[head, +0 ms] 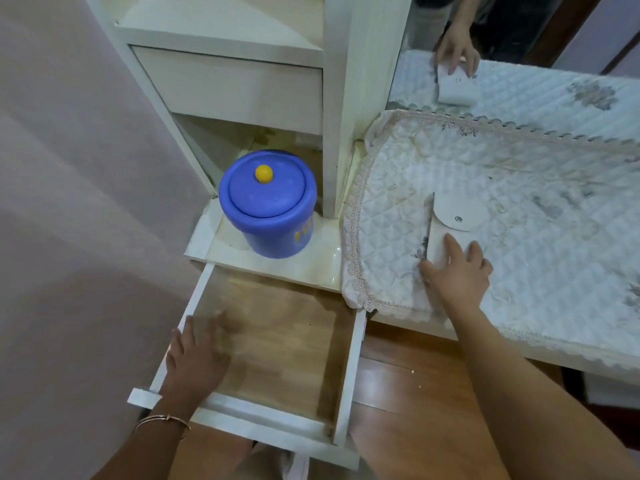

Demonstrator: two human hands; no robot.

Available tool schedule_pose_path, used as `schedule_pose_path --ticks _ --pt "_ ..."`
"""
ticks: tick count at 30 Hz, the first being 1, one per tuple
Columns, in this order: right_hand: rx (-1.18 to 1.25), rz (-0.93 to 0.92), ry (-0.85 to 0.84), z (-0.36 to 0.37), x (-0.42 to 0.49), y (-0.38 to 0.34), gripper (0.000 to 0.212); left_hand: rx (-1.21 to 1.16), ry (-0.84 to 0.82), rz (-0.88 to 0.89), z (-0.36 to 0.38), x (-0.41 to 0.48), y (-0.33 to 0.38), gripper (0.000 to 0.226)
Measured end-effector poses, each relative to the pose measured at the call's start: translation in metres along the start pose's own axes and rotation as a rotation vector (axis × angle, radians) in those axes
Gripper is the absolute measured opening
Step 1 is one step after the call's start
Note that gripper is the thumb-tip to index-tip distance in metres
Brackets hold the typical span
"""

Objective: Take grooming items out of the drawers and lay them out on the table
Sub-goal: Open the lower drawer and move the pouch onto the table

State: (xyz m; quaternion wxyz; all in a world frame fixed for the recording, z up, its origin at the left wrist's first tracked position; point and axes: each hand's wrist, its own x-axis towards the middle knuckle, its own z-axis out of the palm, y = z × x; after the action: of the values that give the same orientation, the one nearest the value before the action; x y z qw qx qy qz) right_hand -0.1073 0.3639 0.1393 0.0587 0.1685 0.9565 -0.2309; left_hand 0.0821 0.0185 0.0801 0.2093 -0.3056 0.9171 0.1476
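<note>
A beige snap-flap pouch [453,216] lies on the quilted table cover [554,265]. My right hand [457,271] rests on the pouch's near end with fingers spread and flat. My left hand [197,358] reaches into the pulled-out white drawer [348,375], fingers relaxed over its bare wooden bottom, blurred by motion. No item shows inside the drawer.
A blue lidded tub [268,206] with a yellow knob stands on the low shelf behind the drawer. A shut drawer [235,84] sits above it. A mirror [519,57] at the table's back reflects my hand and the pouch. Wooden floor lies below.
</note>
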Motion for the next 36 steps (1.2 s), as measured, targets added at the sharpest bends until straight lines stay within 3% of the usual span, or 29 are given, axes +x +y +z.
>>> schedule_pose_path --ticks 12,27,31,33,36 --pt "0.005 0.056 -0.060 -0.010 0.003 0.020 0.066 0.012 0.012 0.052 0.001 -0.004 -0.006 0.066" --pt "-0.085 0.056 -0.006 -0.013 0.010 0.025 0.053 -0.029 0.072 0.124 0.009 -0.006 -0.019 0.072" --pt "-0.062 -0.050 0.117 -0.001 -0.023 0.015 0.063 -0.049 0.073 0.177 0.009 -0.007 -0.025 0.066" --pt "-0.005 -0.245 0.183 0.015 -0.066 0.010 0.058 -0.085 0.066 0.204 0.008 -0.011 -0.029 0.061" --pt "0.008 -0.439 0.058 0.051 -0.148 0.007 0.042 -0.101 0.040 0.315 0.006 -0.019 -0.043 0.057"
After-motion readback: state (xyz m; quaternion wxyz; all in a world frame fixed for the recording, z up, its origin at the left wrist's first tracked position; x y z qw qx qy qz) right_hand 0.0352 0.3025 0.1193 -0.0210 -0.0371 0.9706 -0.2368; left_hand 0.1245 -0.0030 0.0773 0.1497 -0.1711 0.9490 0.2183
